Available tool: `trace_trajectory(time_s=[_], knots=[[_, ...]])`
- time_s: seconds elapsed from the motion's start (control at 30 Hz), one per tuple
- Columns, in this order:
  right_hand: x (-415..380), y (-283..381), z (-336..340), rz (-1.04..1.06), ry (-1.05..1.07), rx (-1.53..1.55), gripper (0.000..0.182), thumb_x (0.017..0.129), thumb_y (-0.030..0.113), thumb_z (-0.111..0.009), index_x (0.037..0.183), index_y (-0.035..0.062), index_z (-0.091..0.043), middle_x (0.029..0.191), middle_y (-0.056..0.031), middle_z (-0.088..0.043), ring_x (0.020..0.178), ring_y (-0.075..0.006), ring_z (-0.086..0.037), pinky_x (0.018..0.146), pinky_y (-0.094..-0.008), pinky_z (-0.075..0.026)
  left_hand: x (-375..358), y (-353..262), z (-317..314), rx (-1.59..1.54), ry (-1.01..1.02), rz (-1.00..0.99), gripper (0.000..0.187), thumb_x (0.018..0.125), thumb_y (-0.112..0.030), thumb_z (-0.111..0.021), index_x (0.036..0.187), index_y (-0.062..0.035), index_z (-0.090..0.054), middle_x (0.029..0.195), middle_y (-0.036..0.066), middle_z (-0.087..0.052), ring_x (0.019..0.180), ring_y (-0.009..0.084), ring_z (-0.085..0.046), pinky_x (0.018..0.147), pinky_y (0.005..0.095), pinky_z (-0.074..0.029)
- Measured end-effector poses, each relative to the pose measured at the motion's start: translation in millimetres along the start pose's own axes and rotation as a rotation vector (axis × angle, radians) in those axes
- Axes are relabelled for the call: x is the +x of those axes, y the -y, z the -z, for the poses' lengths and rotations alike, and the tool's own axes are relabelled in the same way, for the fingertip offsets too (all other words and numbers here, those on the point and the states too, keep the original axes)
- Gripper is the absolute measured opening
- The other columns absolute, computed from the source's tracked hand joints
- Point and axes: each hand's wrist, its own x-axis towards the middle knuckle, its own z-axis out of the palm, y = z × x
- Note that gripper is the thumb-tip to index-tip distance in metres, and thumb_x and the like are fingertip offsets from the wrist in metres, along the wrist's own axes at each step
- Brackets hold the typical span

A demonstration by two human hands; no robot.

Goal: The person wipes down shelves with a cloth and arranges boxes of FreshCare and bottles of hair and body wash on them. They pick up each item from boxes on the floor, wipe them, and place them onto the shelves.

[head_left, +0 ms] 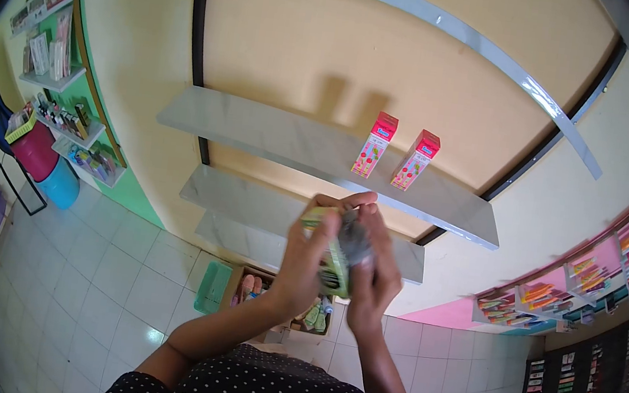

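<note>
The green box (333, 269) lies in the left hand's (304, 250) closed grip, beside a grey bundle (355, 237) (blurred) held by the right hand (378, 271), the box's long axis slanting from upper left to lower right.

The scene is taken in by a single head-worn camera, aimed forward and steeply down past the dotted clothing (267, 391) at the near edge. The left hand (299, 254) and right hand (377, 271) are seen close up, near the centre, with the grey shelves (275, 130) faced just beyond. Tiled floor (113, 270) is looked down upon, side displays are caught far left and right, and the wide view is bowed, with dark rounded edges.
</note>
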Motion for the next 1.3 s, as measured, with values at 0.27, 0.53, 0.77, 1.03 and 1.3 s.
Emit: trace_trajectory(time_s=[0.27,0.53,0.77,1.03,1.3], knots=[[-10.0,7.5,-3.3,0.015,-0.531,-0.084,0.042,0.078,0.023,-0.046,0.110,-0.0015,-0.034,0.110,-0.0120,-0.036,0.102,-0.0188,-0.034,0.081,-0.0297,-0.030,21.5,6.7,-4.4,-0.288,-0.254,0.151,0.032,0.079,-0.032,-0.050,0.097,-0.0085,-0.037,0.079,-0.003,-0.042,0.065,0.0028,-0.041,0.059,0.0190,-0.038],[-8.0,20.6,-5.9,-0.519,-0.166,0.582,0.038,0.066,-0.006,-0.060,0.097,-0.0010,-0.038,0.089,-0.0065,-0.046,0.084,-0.0144,-0.049,0.072,-0.0254,-0.042,0.6,13.3,-15.4,0.139,-0.299,-0.297,0.039,0.079,-0.039,-0.046,0.096,-0.0060,-0.035,0.084,0.003,-0.040,0.074,0.0082,-0.040,0.064,0.0232,-0.037],[15.8,38.7,49.4,-0.317,-0.238,0.750,0.036,0.059,-0.003,-0.065,0.091,-0.0035,-0.049,0.089,-0.0094,-0.050,0.083,-0.0175,-0.051,0.069,-0.0308,-0.047,8.6,0.5,23.8,-0.334,-0.292,0.026,0.044,0.078,-0.052,-0.027,0.077,-0.0094,-0.040,0.065,0.001,-0.039,0.056,0.0116,-0.039,0.051,0.0231,-0.034],[202.5,135.3,162.1,0.626,-0.649,0.068,0.042,0.078,0.018,-0.051,0.112,-0.0028,-0.038,0.092,-0.0078,-0.050,0.083,-0.0137,-0.052,0.067,-0.0282,-0.048,-23.3,-18.3,51.9,0.148,-0.258,-0.164,0.025,0.077,-0.027,-0.047,0.070,-0.0042,-0.044,0.054,0.002,-0.039,0.047,0.0078,-0.035,0.044,0.0203,-0.031],[382.3,175.7,208.7,0.370,-0.303,-0.272,0.029,0.075,0.015,-0.056,0.092,-0.0074,-0.049,0.074,-0.0092,-0.054,0.068,-0.0171,-0.057,0.058,-0.0292,-0.052,-35.8,-32.6,75.8,0.158,-0.485,-0.135,0.019,0.074,-0.021,-0.047,0.066,-0.0056,-0.042,0.053,0.001,-0.034,0.047,0.0089,-0.032,0.044,0.0204,-0.029]])
